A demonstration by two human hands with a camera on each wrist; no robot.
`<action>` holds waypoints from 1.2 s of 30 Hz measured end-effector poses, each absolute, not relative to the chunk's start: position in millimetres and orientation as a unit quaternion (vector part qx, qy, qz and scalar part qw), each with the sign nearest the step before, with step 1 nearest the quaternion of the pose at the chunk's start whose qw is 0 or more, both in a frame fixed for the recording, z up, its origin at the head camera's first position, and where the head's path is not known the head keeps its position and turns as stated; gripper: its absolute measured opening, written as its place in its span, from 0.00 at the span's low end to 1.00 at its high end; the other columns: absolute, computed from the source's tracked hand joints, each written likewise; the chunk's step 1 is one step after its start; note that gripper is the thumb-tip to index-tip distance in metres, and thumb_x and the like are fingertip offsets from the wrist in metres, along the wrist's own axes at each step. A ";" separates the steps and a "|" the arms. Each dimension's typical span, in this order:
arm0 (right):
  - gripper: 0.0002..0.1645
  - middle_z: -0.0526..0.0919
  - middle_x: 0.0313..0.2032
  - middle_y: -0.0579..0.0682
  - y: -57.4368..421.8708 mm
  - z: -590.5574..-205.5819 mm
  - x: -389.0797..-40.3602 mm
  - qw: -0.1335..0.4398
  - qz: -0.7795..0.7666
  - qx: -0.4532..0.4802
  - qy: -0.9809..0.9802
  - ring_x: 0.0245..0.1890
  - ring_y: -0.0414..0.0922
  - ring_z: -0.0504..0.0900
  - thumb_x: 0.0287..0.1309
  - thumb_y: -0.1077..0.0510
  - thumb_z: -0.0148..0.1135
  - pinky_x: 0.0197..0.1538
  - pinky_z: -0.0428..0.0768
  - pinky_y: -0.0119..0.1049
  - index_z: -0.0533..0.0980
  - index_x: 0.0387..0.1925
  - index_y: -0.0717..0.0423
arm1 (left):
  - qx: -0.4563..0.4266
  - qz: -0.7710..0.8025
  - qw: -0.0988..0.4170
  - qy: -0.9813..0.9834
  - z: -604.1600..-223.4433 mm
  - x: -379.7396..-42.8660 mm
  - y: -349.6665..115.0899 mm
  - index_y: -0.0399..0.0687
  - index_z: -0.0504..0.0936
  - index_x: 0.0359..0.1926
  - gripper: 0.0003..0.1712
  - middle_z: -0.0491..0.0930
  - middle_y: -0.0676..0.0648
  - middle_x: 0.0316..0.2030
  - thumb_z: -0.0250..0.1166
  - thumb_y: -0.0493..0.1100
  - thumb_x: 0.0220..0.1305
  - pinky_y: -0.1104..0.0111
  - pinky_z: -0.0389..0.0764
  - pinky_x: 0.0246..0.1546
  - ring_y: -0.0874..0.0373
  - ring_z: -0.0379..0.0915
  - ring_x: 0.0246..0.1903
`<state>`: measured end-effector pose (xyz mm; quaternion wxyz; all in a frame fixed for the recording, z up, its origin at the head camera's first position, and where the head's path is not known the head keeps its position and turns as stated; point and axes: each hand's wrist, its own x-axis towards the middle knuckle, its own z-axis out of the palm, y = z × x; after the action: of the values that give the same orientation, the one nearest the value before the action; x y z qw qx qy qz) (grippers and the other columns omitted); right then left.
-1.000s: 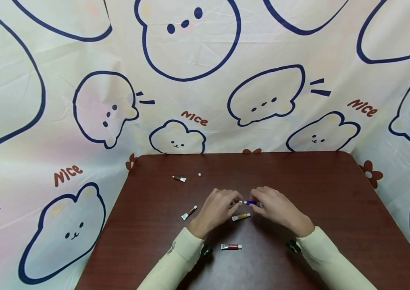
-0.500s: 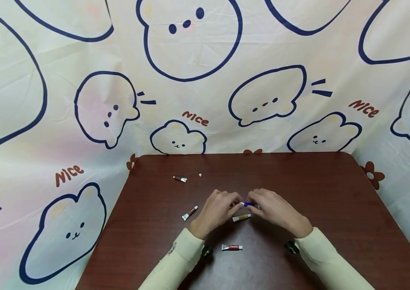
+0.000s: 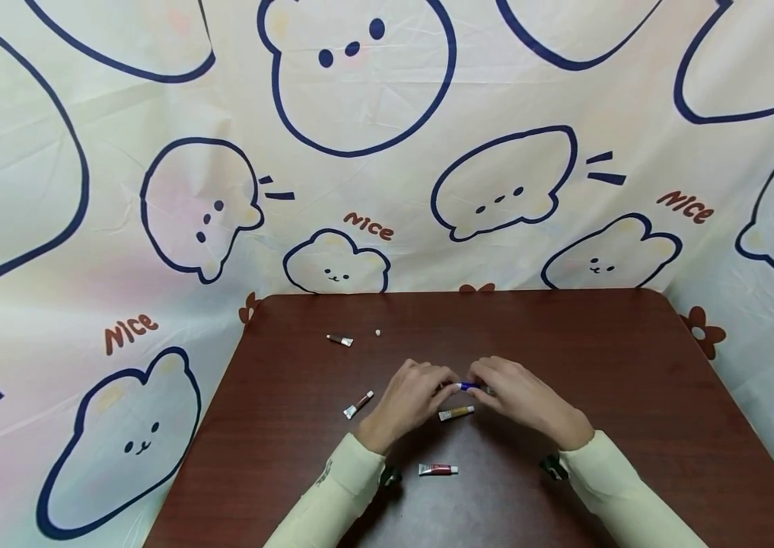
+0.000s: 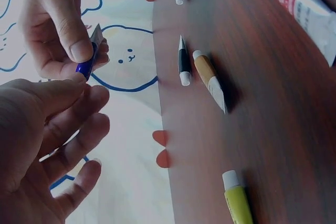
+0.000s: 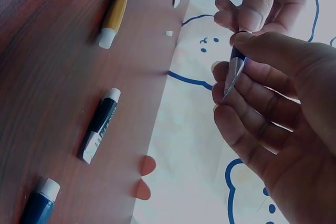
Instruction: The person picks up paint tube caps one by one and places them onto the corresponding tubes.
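A small blue paint tube (image 3: pixel 468 386) with a silver crimped end is held between my two hands above the table. My right hand (image 3: pixel 522 397) grips its body between thumb and fingers; the silver tail (image 5: pixel 233 75) shows in the right wrist view. My left hand (image 3: pixel 414 396) pinches the white cap end with thumb and forefinger, its other fingers spread loosely in the left wrist view. The cap is mostly hidden by those fingertips. Just below the hands lies an ochre paint tube (image 3: pixel 456 413), and nearer the front a red paint tube (image 3: pixel 437 469).
Left of the hands lies a brown paint tube (image 3: pixel 358 405). Farther back are a dark paint tube (image 3: pixel 340 340) and a tiny white piece (image 3: pixel 377 332). More tubes show in the wrist views, among them a yellow-green one (image 4: pixel 238 198). A printed cloth (image 3: pixel 414 190) hangs behind the table (image 3: pixel 565 327).
A second ago, a small gap showed between the white piece in my left fingers and the tube's tip. My right hand has moved slightly left and closed that gap.
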<state>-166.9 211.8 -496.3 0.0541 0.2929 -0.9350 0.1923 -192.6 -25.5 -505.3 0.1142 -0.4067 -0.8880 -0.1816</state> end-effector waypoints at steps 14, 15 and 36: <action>0.07 0.85 0.39 0.42 213.9 -493.6 -168.2 0.047 0.228 0.282 -0.931 0.36 0.37 0.81 0.71 0.57 0.74 0.40 0.85 0.32 0.82 0.45 0.49 | -0.416 -0.250 0.161 -0.860 -507.3 -191.1 -25.3 0.54 0.91 0.50 0.07 0.93 0.56 0.45 0.71 0.46 0.77 0.68 0.78 0.41 0.62 0.85 0.39; 0.07 0.85 0.39 0.42 214.1 -493.5 -168.1 0.046 0.231 0.282 -0.930 0.36 0.37 0.81 0.71 0.57 0.74 0.40 0.85 0.32 0.82 0.45 0.49 | -0.416 -0.256 0.163 -0.857 -507.2 -191.1 -25.3 0.54 0.91 0.50 0.06 0.93 0.56 0.45 0.71 0.45 0.76 0.68 0.78 0.41 0.62 0.84 0.39; 0.09 0.85 0.40 0.41 214.1 -497.1 -168.9 0.041 0.231 0.270 -0.934 0.36 0.34 0.79 0.70 0.54 0.75 0.42 0.86 0.30 0.83 0.46 0.48 | -0.408 -0.262 0.151 -0.861 -512.2 -192.8 -25.2 0.55 0.89 0.51 0.06 0.91 0.57 0.44 0.70 0.46 0.78 0.67 0.78 0.44 0.62 0.84 0.43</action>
<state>-168.9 214.1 -497.1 0.0413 0.2698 -0.9338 0.2313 -192.8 -25.2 -512.2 0.1512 -0.4083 -0.8614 -0.2616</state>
